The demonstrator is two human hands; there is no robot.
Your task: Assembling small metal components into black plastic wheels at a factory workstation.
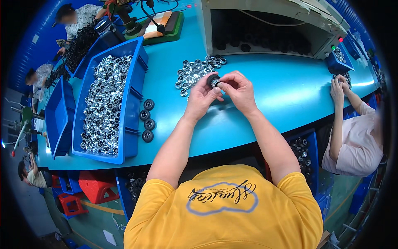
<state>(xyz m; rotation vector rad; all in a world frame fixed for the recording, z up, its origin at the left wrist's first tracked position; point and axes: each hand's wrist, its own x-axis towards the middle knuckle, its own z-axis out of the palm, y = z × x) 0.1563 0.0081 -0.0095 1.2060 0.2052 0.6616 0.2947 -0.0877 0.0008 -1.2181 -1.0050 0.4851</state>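
Observation:
Over the middle of the blue table, both hands meet at one small wheel. My left hand is closed around a black tyre. At the tyre's near side my right hand pinches a shiny silver wheel hub; fingers partly cover it, and I cannot tell how far it sits inside the tyre. Loose silver hubs lie spread just beyond my hands. Left of them, several black-tyred wheels stand in a row beside a large blue bin heaped with silver and black hubs.
A pale box-shaped housing with dark round parts inside stands at the back. Another blue bin is far left, below a pile of black pieces. A co-worker sits at right. Red stools stand under the table's left edge.

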